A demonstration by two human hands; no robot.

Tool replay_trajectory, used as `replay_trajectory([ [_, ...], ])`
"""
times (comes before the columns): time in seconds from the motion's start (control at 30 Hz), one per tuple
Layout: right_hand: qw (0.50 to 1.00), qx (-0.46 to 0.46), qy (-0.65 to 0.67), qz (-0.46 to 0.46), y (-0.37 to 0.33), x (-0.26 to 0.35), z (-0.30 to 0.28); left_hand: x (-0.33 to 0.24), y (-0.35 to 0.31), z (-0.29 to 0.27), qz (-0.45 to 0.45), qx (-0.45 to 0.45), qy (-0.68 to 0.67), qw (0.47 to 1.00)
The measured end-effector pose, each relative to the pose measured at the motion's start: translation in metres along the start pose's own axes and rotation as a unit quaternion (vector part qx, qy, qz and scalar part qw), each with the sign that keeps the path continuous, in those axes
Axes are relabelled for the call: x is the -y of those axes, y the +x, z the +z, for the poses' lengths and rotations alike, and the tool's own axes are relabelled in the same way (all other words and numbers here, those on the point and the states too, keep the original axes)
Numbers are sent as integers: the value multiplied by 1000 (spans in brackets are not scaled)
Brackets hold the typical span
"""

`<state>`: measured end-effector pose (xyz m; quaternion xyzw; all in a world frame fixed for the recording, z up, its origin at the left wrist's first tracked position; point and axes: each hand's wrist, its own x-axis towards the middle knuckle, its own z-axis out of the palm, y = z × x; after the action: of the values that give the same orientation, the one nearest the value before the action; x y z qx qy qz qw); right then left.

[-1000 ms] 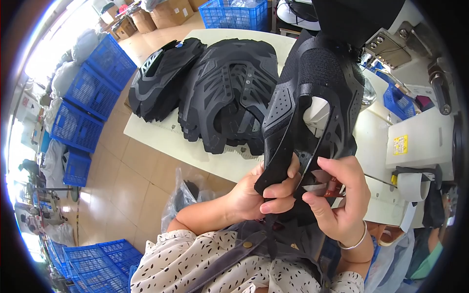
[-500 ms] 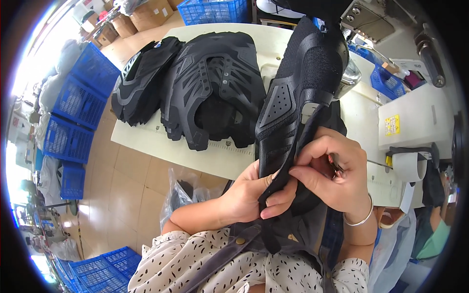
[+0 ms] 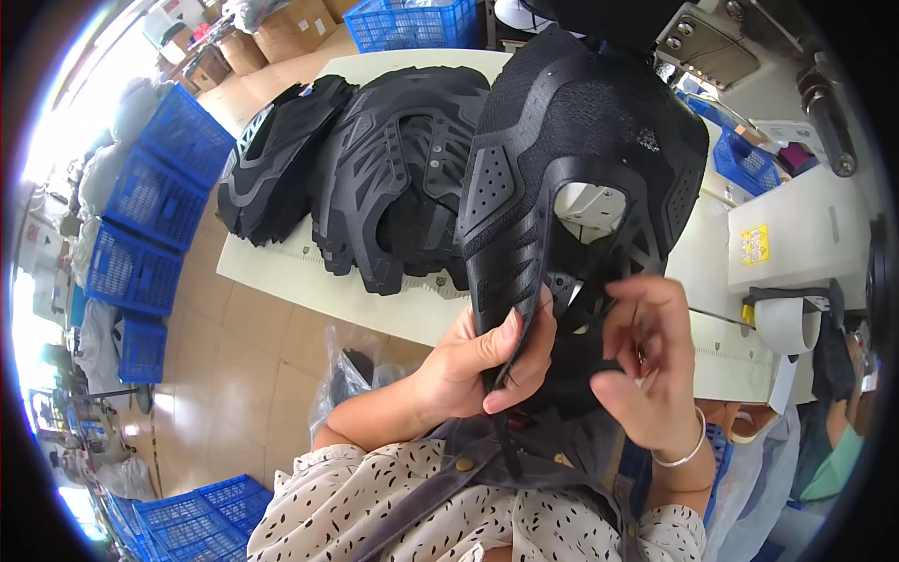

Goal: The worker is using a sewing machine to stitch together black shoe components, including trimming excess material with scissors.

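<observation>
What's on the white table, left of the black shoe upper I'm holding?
A narrow stack of black shoe pieces and a wider black stack. The white tabletop beneath is covered; your upper hides the wider stack's right part.

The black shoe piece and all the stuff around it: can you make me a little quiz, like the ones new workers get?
1. True or false: the left hand is gripping the black shoe upper.
2. Where are the stacked uppers? A) under the pale table; B) on top of it; C) hanging above it.
3. Fill in the colour: the crates along the left side of the view are ____.

Key: 1 true; 2 B; 3 blue.
</observation>
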<state>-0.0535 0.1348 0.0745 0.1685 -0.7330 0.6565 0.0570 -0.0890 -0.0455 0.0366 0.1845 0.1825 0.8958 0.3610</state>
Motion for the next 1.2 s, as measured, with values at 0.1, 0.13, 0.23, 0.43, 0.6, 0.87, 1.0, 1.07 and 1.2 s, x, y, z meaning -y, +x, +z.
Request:
replay_trajectory([
  [0.1, 999, -5, 52, 10, -12, 0, 5, 2, 3, -2, -14, 21, -51, 998],
  [0.13, 998, 12, -44, -37, -10, 1, 4, 4, 3, -1, -29, 29, -116, 992],
  [0.23, 973, 5, -209, -102, 0, 7, 8, 13, 0, -9, -50, 64, -189, 979],
  [0.43, 933, -40, -298, -198, 4, 8, 11, 19, -5, -8, -73, 31, -195, 978],
  [0.6, 930, -50, -296, -214, 9, 5, 8, 12, -3, 3, -85, -4, -125, 988],
  [0.87, 917, -31, -291, -271, 19, 6, 3, 13, -2, 10, -85, -9, -145, 986],
  [1.0, 922, -23, -290, -254, 21, 8, 2, 14, 1, 12, -88, -6, -137, 987],
  [1.07, 924, -16, -288, -250, 22, 6, 0, 14, 2, 13, -86, -12, -128, 988],
  [1.2, 911, -36, -307, -274, 20, 2, -2, 14, 1, 13, -100, -36, -123, 987],
])
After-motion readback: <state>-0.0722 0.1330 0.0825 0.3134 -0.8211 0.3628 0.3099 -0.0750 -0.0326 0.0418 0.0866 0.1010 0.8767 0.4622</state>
